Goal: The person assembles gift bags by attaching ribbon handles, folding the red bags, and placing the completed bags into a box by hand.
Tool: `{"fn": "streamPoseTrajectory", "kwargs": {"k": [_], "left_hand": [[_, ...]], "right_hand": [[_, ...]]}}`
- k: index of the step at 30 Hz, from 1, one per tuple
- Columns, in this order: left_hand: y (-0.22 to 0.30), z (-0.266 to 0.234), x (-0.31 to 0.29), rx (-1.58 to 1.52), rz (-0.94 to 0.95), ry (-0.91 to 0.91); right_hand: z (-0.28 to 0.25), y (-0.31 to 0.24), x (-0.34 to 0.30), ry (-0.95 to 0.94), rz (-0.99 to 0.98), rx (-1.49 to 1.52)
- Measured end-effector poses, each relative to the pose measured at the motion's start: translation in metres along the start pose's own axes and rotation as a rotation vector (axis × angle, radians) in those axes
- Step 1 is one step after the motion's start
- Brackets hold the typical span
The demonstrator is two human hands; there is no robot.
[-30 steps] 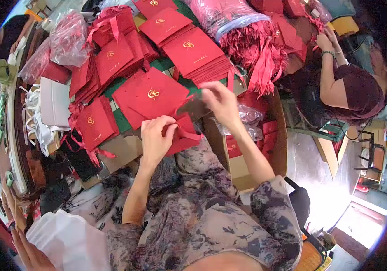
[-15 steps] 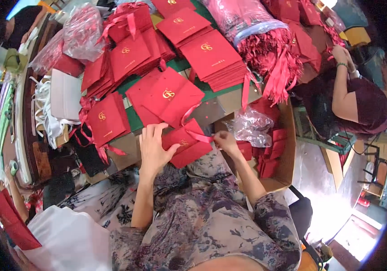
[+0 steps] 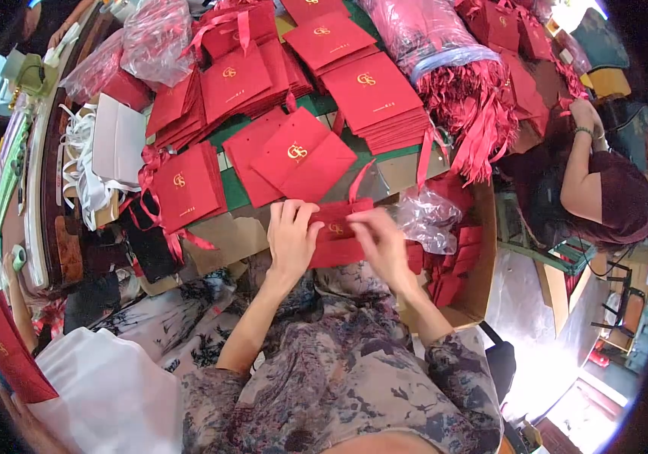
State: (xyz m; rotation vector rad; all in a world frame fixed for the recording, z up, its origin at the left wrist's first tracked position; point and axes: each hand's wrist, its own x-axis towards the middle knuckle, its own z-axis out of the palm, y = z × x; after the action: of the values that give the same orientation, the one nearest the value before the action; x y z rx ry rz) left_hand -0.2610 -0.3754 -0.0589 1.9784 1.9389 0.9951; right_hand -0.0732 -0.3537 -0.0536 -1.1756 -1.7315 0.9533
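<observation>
My left hand (image 3: 291,240) and my right hand (image 3: 381,246) both grip a flat red paper bag (image 3: 337,234) with a gold emblem, held over my lap at the table's near edge. A red ribbon handle (image 3: 359,180) loops up from the bag's top. My left hand covers the bag's left end, my right hand its right side. Just beyond lie loose red bags (image 3: 294,155) on the green table (image 3: 235,195).
Stacks of red bags (image 3: 373,94) and a bundle of red ribbons (image 3: 466,102) fill the table. A clear plastic wrapper (image 3: 428,218) and a cardboard box (image 3: 477,257) sit at my right. One person (image 3: 604,189) works at the right, another (image 3: 14,356) holds a red bag at lower left.
My right hand came down from above the table, pulled the ribbon across, and now rests on the bag. The bag has turned flatter between both hands.
</observation>
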Motion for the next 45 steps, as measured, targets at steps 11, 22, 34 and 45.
{"fn": "streamPoseTrajectory", "kwargs": {"k": [11,22,34,45], "left_hand": [[-0.007,-0.016,0.018,0.079,0.089,-0.109],[0.002,-0.009,0.022,0.106,0.083,-0.152],[0.009,-0.020,0.026,-0.101,-0.016,-0.179],[0.005,-0.012,0.021,-0.203,-0.076,-0.208]], "right_hand": [[0.044,-0.001,0.006,-0.057,0.179,-0.041],[0.050,-0.009,0.018,-0.020,0.236,-0.093],[0.057,-0.006,0.011,0.109,0.364,0.186],[0.005,-0.031,0.047,0.116,-0.221,-0.394]]}}
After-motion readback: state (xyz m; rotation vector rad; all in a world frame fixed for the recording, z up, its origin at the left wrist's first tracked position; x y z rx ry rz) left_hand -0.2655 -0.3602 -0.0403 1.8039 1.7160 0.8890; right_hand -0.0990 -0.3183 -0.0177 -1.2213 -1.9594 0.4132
